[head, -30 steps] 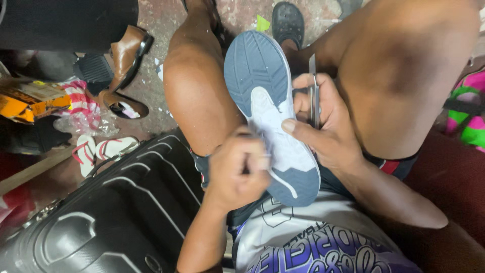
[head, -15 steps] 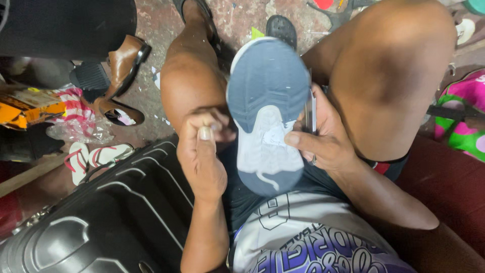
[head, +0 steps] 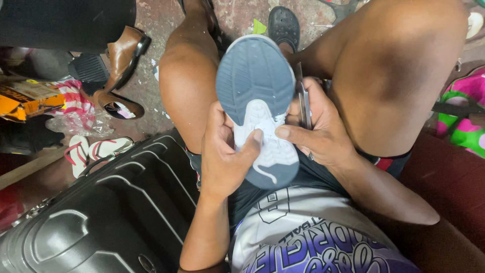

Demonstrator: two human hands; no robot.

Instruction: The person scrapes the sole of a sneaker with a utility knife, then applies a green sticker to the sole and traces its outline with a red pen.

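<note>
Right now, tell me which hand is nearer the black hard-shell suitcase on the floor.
Left. The left hand grips the grey-and-white shoe sole just beside the black hard-shell suitcase; the right hand holds the sole's far side, with a thin metal tool.

A sports shoe [head: 256, 108] lies sole-up in the person's lap between the thighs, toe pointing away from the body. Its tread is blue-grey at the toe and heel with a white middle section. A thin metal tool [head: 303, 101] stands just beside its right edge.

Likely shoe-repair stall — loose shoes [head: 123, 60], sandals [head: 93, 150] on floor.
</note>
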